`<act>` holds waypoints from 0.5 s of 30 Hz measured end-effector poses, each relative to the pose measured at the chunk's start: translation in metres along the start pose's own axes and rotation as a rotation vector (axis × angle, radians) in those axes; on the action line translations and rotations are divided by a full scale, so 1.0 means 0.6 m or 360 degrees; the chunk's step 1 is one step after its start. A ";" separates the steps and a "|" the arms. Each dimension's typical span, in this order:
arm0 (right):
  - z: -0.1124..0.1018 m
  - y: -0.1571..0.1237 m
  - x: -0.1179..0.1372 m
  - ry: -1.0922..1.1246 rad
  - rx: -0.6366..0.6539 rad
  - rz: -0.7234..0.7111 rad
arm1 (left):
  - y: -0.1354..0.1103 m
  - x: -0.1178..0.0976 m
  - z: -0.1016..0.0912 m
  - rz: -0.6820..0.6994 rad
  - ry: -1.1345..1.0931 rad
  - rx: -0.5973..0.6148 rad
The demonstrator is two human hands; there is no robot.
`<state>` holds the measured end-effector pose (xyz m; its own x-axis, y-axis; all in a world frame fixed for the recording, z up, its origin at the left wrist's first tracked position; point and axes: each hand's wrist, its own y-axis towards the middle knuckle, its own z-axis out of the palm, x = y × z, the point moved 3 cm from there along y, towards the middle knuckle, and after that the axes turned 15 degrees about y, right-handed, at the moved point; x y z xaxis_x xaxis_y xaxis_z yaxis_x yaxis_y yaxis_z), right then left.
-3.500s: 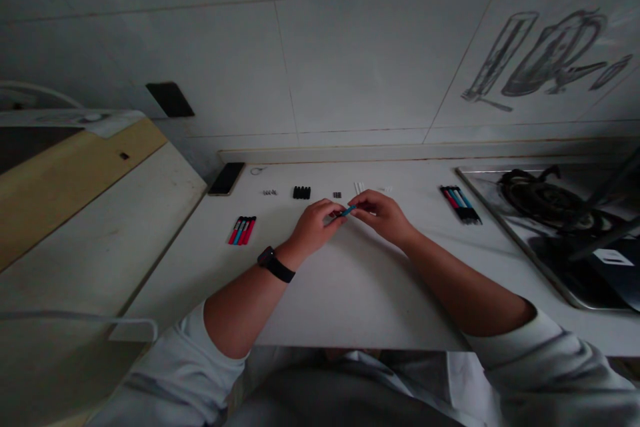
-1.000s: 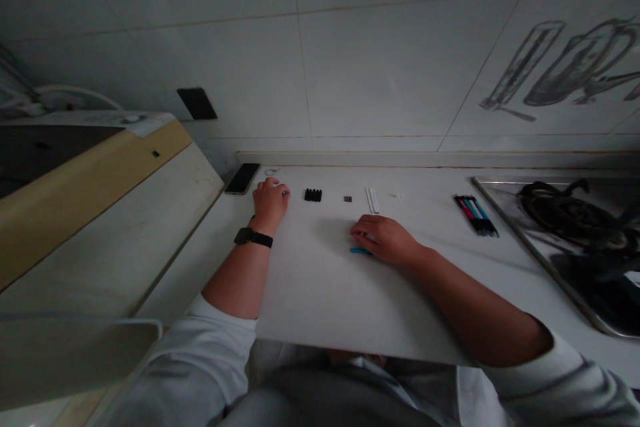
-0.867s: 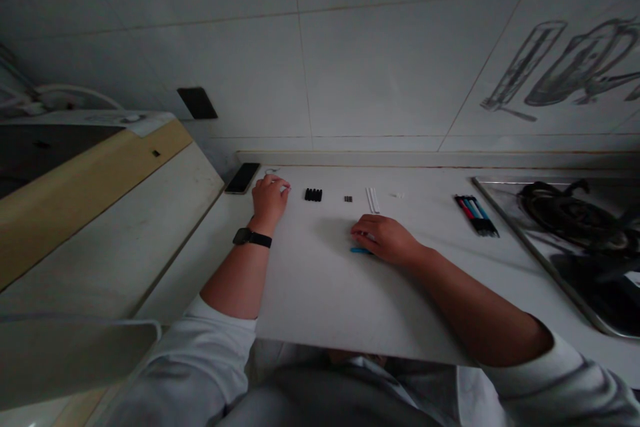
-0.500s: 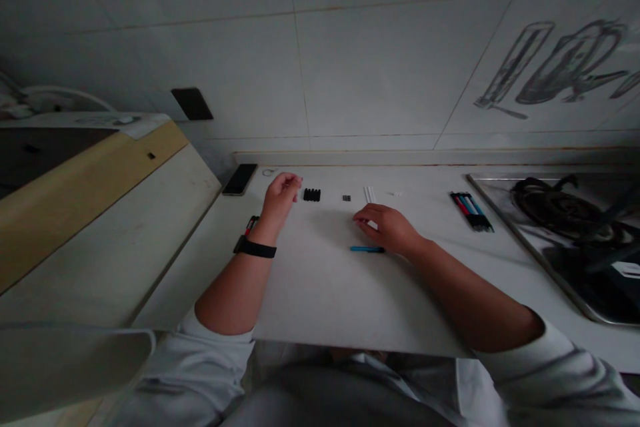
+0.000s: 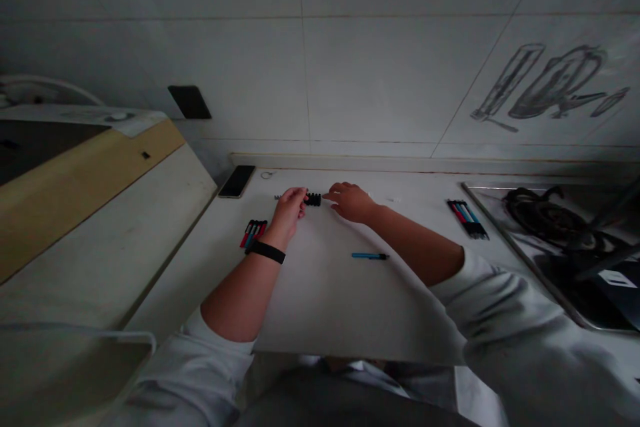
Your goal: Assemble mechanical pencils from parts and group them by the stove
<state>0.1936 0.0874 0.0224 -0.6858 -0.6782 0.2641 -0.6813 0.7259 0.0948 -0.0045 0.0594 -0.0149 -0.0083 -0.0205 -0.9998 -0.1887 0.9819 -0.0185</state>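
My left hand (image 5: 291, 208) is at the left end of a row of short black ribbed pieces (image 5: 314, 199), its fingers drawn together; whatever lies between them is too small to make out. From the other side my right hand (image 5: 350, 201) reaches toward the same row, index finger stretched out and thumb apart. A few small grey pieces (image 5: 278, 197) show just left of my left hand. Nearer to me lies a blue pen (image 5: 369, 256) with a dark end. Beside my left wrist are several red, blue and black pen parts (image 5: 253, 233).
A phone (image 5: 237, 181) and a thin ring (image 5: 267, 175) lie at the back left of the white counter (image 5: 320, 307). Tiny white pieces (image 5: 395, 199) sit right of my right hand. Several pens (image 5: 467, 219) lie near the gas stove (image 5: 555, 220).
My right hand has moved left, from above the blue pen to the black pieces. My left hand has come slightly nearer to me, beside that row, uncovering more of the coloured pen parts.
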 end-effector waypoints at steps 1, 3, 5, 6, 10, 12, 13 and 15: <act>0.004 0.009 -0.001 -0.0017 0.0013 0.0005 | 0.001 0.000 -0.002 -0.0004 -0.0039 -0.0012; 0.011 0.022 -0.003 -0.0026 0.0039 -0.0003 | 0.001 -0.001 -0.004 -0.0012 -0.0089 -0.0028; 0.013 0.029 -0.007 -0.0018 0.0049 -0.0029 | 0.001 -0.002 -0.005 -0.0017 -0.0109 -0.0040; 0.014 0.031 -0.010 -0.0010 0.0041 -0.0046 | 0.002 -0.003 -0.006 -0.0018 -0.0108 -0.0041; 0.014 0.039 -0.018 0.0008 -0.0034 -0.0100 | 0.005 -0.002 -0.007 -0.0011 -0.0073 -0.0052; 0.016 0.043 -0.019 -0.0026 -0.0030 -0.0151 | 0.006 -0.002 -0.007 -0.0007 -0.0068 -0.0043; 0.017 0.044 -0.019 -0.0055 -0.0024 -0.0187 | 0.005 -0.002 -0.007 -0.0005 -0.0073 -0.0036; 0.017 0.043 -0.017 -0.0114 -0.0038 -0.0268 | 0.004 -0.002 -0.005 0.0002 -0.0088 -0.0019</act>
<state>0.1806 0.1119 0.0126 -0.5794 -0.7963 0.1739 -0.7824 0.6031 0.1552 -0.0078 0.0613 -0.0139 0.0454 -0.0085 -0.9989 -0.2006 0.9795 -0.0175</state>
